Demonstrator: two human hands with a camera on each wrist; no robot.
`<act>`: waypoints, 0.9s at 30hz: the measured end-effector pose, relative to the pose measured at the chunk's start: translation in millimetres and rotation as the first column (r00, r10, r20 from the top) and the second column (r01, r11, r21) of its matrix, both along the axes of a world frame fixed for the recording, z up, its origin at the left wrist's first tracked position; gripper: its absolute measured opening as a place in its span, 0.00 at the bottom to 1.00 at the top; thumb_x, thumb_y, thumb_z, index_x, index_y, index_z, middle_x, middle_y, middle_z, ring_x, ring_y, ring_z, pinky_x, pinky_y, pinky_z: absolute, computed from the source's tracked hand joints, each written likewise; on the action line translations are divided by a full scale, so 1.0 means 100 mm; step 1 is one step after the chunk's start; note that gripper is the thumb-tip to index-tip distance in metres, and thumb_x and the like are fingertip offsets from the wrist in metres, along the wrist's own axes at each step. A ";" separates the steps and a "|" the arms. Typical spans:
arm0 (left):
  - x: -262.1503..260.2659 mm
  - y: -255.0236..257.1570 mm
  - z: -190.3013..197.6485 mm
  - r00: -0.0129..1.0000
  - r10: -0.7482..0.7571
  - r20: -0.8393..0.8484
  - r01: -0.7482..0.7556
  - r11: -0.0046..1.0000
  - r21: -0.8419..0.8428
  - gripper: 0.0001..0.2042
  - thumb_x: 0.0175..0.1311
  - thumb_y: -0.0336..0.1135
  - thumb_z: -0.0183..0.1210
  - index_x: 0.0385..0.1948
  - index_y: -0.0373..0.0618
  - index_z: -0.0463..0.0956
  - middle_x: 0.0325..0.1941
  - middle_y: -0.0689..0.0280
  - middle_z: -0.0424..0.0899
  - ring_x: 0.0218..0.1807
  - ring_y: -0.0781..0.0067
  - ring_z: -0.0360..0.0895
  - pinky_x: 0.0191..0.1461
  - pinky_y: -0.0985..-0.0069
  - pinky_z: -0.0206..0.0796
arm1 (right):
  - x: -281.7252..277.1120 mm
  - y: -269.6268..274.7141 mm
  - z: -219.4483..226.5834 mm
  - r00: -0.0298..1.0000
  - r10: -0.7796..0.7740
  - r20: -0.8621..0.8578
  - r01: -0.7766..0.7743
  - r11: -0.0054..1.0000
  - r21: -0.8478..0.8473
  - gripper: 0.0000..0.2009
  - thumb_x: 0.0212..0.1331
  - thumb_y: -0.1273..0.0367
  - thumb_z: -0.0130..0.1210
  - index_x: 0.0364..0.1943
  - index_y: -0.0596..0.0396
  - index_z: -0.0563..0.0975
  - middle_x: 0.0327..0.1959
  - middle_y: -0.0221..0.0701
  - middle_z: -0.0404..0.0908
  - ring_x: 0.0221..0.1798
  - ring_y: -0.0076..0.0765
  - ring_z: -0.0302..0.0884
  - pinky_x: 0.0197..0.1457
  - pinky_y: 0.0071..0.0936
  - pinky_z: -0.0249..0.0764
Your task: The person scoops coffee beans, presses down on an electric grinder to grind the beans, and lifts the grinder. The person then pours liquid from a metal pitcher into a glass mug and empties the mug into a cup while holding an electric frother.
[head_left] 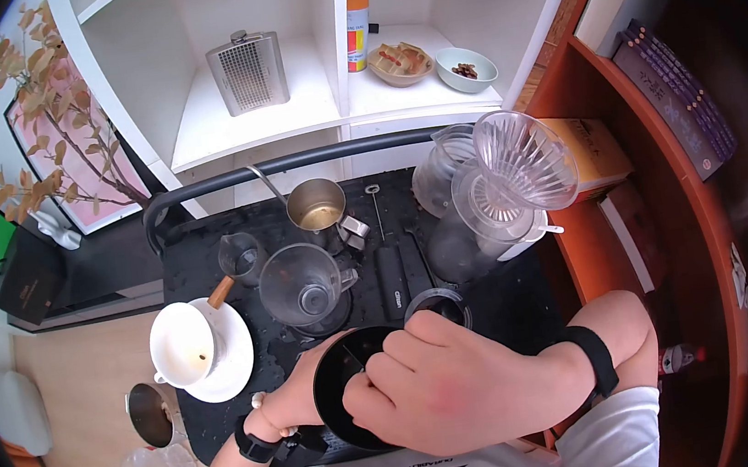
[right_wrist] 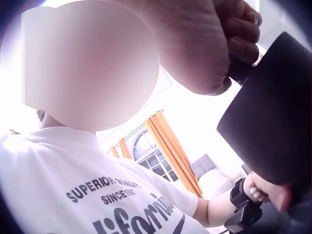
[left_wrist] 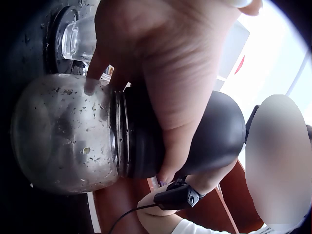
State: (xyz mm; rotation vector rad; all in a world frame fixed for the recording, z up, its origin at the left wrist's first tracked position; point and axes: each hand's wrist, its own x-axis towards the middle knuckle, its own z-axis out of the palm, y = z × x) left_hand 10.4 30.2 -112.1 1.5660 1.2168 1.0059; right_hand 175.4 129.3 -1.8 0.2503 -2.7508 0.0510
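Note:
A black grinder-like vessel [head_left: 332, 395] with an open-looking top is close to the person's body. In the left wrist view its black body [left_wrist: 214, 131] joins a clear glass jar [left_wrist: 63, 131] with dark specks inside. The left hand [head_left: 295, 390] grips it around the middle, thumb on one side, fingers on the other [left_wrist: 170, 68]. Over the top, the right hand [head_left: 466, 389] has its fingers curled. The right wrist view shows that hand [right_wrist: 200, 48] holding a small black part [right_wrist: 240, 70] beside the black body [right_wrist: 270, 112]; what this part joins is hidden.
On the black table [head_left: 351, 190] stand a glass dripper on a server [head_left: 306, 287], a metal pitcher [head_left: 315, 205], a white cup [head_left: 182, 346] on a saucer and a ribbed dripper [head_left: 527, 161]. A black handheld tool [head_left: 392, 282] lies centrally. White shelves [head_left: 313, 102] rise behind.

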 end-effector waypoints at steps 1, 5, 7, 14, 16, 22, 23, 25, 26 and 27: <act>-0.01 0.00 0.00 1.000 0.000 0.020 0.000 1.000 0.000 0.34 0.35 0.46 0.66 0.48 0.40 0.66 0.49 0.58 0.71 0.51 0.62 0.70 0.55 0.71 0.60 | -0.01 0.02 -0.02 0.999 0.029 -0.014 -0.029 1.000 0.005 0.06 0.40 0.69 0.50 0.19 0.53 0.66 0.15 0.23 0.55 0.20 0.23 0.57 0.24 0.20 0.51; -0.01 0.02 -0.01 0.995 -0.009 0.102 0.009 1.000 0.003 0.36 0.33 0.46 0.67 0.49 0.39 0.66 0.50 0.57 0.71 0.52 0.63 0.70 0.56 0.71 0.59 | -0.02 0.06 -0.03 0.995 0.095 -0.018 -0.095 0.995 -0.016 0.05 0.40 0.70 0.49 0.20 0.53 0.65 0.17 0.24 0.56 0.22 0.24 0.58 0.26 0.20 0.53; -0.03 0.02 -0.07 0.992 -0.006 0.125 0.008 1.000 -0.019 0.37 0.33 0.46 0.67 0.49 0.39 0.66 0.50 0.57 0.71 0.52 0.63 0.70 0.57 0.71 0.59 | -0.06 0.09 -0.04 0.986 0.164 -0.040 -0.165 0.986 -0.028 0.05 0.40 0.70 0.50 0.20 0.53 0.66 0.17 0.24 0.56 0.23 0.24 0.58 0.26 0.20 0.54; -0.02 0.07 0.18 0.960 0.044 0.278 0.067 0.924 -0.378 0.38 0.32 0.45 0.68 0.52 0.41 0.64 0.51 0.60 0.71 0.54 0.70 0.68 0.58 0.72 0.57 | -0.20 0.29 -0.14 0.874 0.462 -0.154 -0.473 0.880 -0.045 0.05 0.40 0.70 0.50 0.19 0.51 0.65 0.18 0.23 0.57 0.24 0.24 0.59 0.29 0.18 0.56; -0.02 0.09 0.17 0.962 0.028 0.272 0.077 0.927 -0.368 0.38 0.32 0.45 0.68 0.51 0.41 0.64 0.51 0.60 0.71 0.54 0.70 0.68 0.58 0.72 0.57 | -0.23 0.32 -0.17 0.850 0.494 -0.184 -0.510 0.858 -0.054 0.05 0.40 0.70 0.50 0.19 0.51 0.65 0.18 0.23 0.57 0.23 0.24 0.59 0.29 0.18 0.56; -0.08 0.11 0.05 0.963 -0.057 0.264 0.142 0.938 -0.315 0.37 0.33 0.44 0.67 0.51 0.41 0.64 0.50 0.61 0.72 0.53 0.71 0.68 0.57 0.73 0.58 | -0.24 0.34 -0.13 0.860 0.489 -0.146 -0.501 0.863 -0.063 0.07 0.45 0.66 0.51 0.20 0.51 0.67 0.19 0.23 0.58 0.25 0.24 0.59 0.29 0.19 0.57; -0.08 0.12 0.05 0.962 -0.073 0.263 0.154 0.940 -0.304 0.36 0.33 0.44 0.67 0.51 0.41 0.64 0.50 0.61 0.72 0.53 0.71 0.68 0.57 0.73 0.58 | -0.23 0.33 -0.12 0.882 0.452 -0.133 -0.466 0.878 -0.108 0.09 0.47 0.63 0.51 0.20 0.52 0.67 0.19 0.23 0.58 0.25 0.24 0.59 0.30 0.19 0.57; -0.01 0.10 0.16 0.976 -0.058 0.212 0.107 0.968 -0.226 0.35 0.34 0.44 0.67 0.50 0.42 0.65 0.50 0.61 0.72 0.52 0.70 0.69 0.56 0.73 0.59 | -0.15 0.22 -0.04 0.935 0.329 -0.130 -0.343 0.934 -0.102 0.11 0.48 0.61 0.51 0.20 0.52 0.67 0.20 0.23 0.59 0.26 0.24 0.59 0.30 0.19 0.57; 0.02 0.09 0.19 0.986 -0.037 0.161 0.061 0.988 -0.145 0.34 0.35 0.44 0.67 0.49 0.42 0.66 0.49 0.61 0.72 0.52 0.69 0.70 0.55 0.73 0.59 | -0.11 0.15 -0.02 0.971 0.201 -0.130 -0.214 0.972 -0.095 0.13 0.48 0.58 0.51 0.21 0.52 0.67 0.20 0.23 0.59 0.26 0.24 0.58 0.29 0.19 0.57; 0.02 0.07 -0.02 0.990 0.007 0.144 0.009 0.994 -0.110 0.31 0.36 0.44 0.66 0.46 0.43 0.68 0.47 0.60 0.73 0.49 0.66 0.71 0.53 0.72 0.60 | -0.08 0.07 -0.03 0.985 0.101 -0.139 -0.113 0.990 -0.083 0.14 0.47 0.57 0.52 0.20 0.51 0.68 0.19 0.24 0.58 0.24 0.23 0.57 0.26 0.20 0.54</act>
